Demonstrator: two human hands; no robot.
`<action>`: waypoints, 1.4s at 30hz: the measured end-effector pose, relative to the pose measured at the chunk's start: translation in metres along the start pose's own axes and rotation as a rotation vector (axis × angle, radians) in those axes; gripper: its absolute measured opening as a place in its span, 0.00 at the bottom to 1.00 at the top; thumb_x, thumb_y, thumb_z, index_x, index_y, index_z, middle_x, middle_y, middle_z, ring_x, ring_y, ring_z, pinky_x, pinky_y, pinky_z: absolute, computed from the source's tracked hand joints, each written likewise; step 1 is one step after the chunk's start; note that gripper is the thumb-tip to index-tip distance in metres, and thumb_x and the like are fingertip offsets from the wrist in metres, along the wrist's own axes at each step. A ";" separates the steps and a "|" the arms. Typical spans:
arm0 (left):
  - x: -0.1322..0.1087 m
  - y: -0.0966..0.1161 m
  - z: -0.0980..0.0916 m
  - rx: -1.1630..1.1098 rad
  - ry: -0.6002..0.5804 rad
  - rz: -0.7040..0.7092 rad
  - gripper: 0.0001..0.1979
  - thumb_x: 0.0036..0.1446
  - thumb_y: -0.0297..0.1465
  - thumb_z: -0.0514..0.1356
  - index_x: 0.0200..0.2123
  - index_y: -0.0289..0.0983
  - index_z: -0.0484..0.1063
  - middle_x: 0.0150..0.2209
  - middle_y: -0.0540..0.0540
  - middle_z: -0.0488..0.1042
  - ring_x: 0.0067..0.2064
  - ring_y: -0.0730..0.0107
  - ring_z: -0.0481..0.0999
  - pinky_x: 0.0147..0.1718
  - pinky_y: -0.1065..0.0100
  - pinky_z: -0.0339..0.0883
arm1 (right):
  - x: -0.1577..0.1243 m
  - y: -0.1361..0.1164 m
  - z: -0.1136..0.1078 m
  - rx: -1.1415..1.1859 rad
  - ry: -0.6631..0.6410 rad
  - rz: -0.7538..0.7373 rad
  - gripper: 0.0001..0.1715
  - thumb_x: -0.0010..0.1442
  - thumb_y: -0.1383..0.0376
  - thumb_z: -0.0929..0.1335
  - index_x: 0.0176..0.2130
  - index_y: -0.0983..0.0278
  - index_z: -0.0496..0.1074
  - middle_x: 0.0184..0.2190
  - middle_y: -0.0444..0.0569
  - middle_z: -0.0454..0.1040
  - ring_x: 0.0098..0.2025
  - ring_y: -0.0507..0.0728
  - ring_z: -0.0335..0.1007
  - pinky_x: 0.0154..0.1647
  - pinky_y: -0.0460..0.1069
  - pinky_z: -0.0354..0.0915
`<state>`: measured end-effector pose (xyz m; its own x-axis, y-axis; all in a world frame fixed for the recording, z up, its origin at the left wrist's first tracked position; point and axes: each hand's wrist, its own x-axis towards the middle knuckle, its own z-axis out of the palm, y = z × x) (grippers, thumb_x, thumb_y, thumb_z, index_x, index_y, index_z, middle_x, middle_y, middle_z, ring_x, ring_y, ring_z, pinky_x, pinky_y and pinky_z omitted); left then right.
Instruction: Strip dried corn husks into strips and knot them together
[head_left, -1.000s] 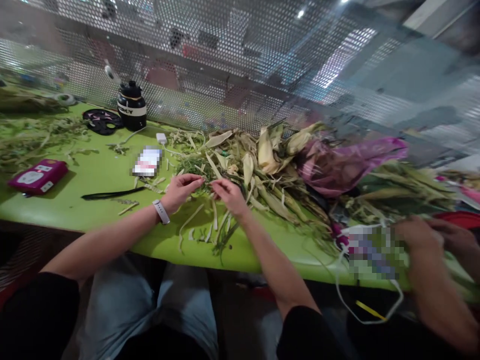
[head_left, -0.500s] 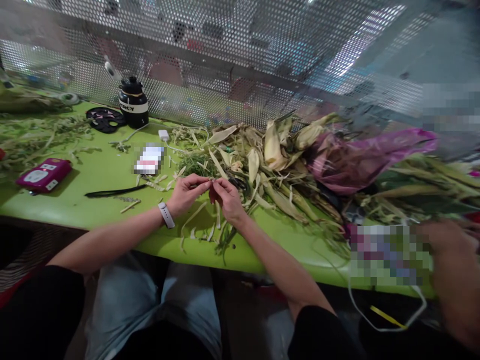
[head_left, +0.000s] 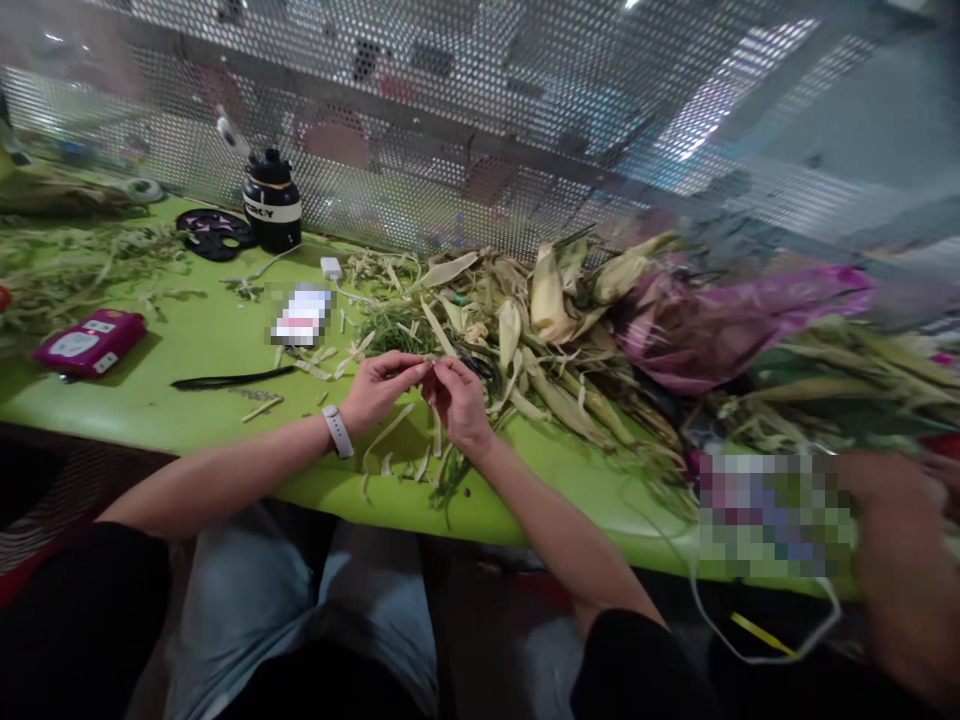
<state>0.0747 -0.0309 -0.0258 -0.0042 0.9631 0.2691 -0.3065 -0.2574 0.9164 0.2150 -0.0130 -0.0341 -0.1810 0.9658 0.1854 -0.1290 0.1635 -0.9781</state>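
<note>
My left hand (head_left: pixel 381 388) and my right hand (head_left: pixel 459 402) meet fingertip to fingertip above the green table (head_left: pixel 202 335). Both are closed in a pinch around something small that the fingers mostly hide; I cannot make out what it is. Just behind the hands lies a little heap of thin green strands (head_left: pixel 386 330). Dark looped handles, perhaps of scissors (head_left: pixel 486 372), show partly beside my right hand. Pale strips of husk (head_left: pixel 386 437) are strewn on the table below and around my fingers.
A large pile of corn husks (head_left: pixel 551 300) and a purple plastic bag (head_left: pixel 682 325) fill the right. A black bottle (head_left: pixel 272 205), a phone (head_left: pixel 301 315), a black strap (head_left: pixel 232 379) and a magenta box (head_left: pixel 91 343) are on the left. Another person's arm (head_left: pixel 904 550) is at far right.
My hands stay pinched together in nearly the same place, with a slight shift of the right fingers. The whole view has moved a little.
</note>
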 end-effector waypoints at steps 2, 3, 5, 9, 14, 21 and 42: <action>0.001 -0.002 -0.001 0.018 0.013 0.014 0.14 0.45 0.40 0.72 0.32 0.36 0.82 0.31 0.46 0.78 0.31 0.72 0.73 0.35 0.67 0.67 | 0.001 0.002 0.000 0.009 -0.006 -0.003 0.19 0.57 0.49 0.67 0.29 0.60 0.63 0.19 0.39 0.62 0.20 0.49 0.56 0.21 0.46 0.57; 0.002 -0.004 -0.002 0.027 0.015 0.020 0.14 0.46 0.40 0.71 0.33 0.36 0.82 0.31 0.46 0.78 0.32 0.72 0.73 0.35 0.66 0.68 | 0.002 0.002 -0.001 0.011 -0.019 -0.003 0.19 0.57 0.48 0.67 0.29 0.60 0.64 0.19 0.39 0.61 0.20 0.49 0.57 0.21 0.46 0.57; 0.003 -0.005 -0.003 0.041 0.016 0.037 0.13 0.47 0.40 0.71 0.33 0.37 0.82 0.32 0.46 0.77 0.32 0.72 0.73 0.35 0.66 0.68 | 0.004 0.004 -0.001 0.016 -0.051 0.006 0.21 0.58 0.46 0.67 0.30 0.60 0.64 0.20 0.38 0.61 0.20 0.49 0.57 0.21 0.45 0.58; 0.003 -0.005 -0.005 0.071 -0.010 0.074 0.11 0.48 0.39 0.70 0.33 0.38 0.83 0.31 0.47 0.75 0.33 0.71 0.73 0.34 0.66 0.67 | 0.005 0.005 -0.001 0.059 -0.089 -0.001 0.22 0.57 0.45 0.68 0.31 0.60 0.65 0.21 0.39 0.63 0.21 0.48 0.58 0.21 0.45 0.60; 0.004 -0.001 -0.004 0.126 0.003 0.138 0.09 0.48 0.37 0.71 0.32 0.40 0.83 0.30 0.47 0.74 0.32 0.71 0.72 0.32 0.67 0.66 | 0.006 0.004 -0.002 0.056 -0.086 -0.045 0.21 0.57 0.45 0.69 0.32 0.60 0.66 0.21 0.38 0.62 0.21 0.47 0.57 0.22 0.44 0.59; 0.002 -0.001 -0.004 0.106 -0.024 0.078 0.13 0.48 0.38 0.70 0.36 0.37 0.83 0.34 0.45 0.78 0.34 0.71 0.74 0.34 0.68 0.69 | 0.007 0.001 -0.004 0.010 -0.031 -0.050 0.19 0.57 0.48 0.69 0.30 0.60 0.66 0.20 0.38 0.62 0.21 0.48 0.57 0.23 0.45 0.58; 0.007 0.000 -0.016 0.445 -0.142 0.269 0.14 0.58 0.39 0.63 0.37 0.33 0.78 0.33 0.43 0.78 0.32 0.72 0.75 0.28 0.73 0.71 | 0.003 -0.002 -0.009 0.023 -0.108 0.099 0.17 0.55 0.52 0.69 0.28 0.61 0.64 0.16 0.37 0.60 0.16 0.47 0.50 0.16 0.45 0.46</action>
<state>0.0598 -0.0235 -0.0285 0.1114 0.8461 0.5212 0.1207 -0.5321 0.8380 0.2238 -0.0086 -0.0327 -0.2978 0.9495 0.0986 -0.1271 0.0629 -0.9899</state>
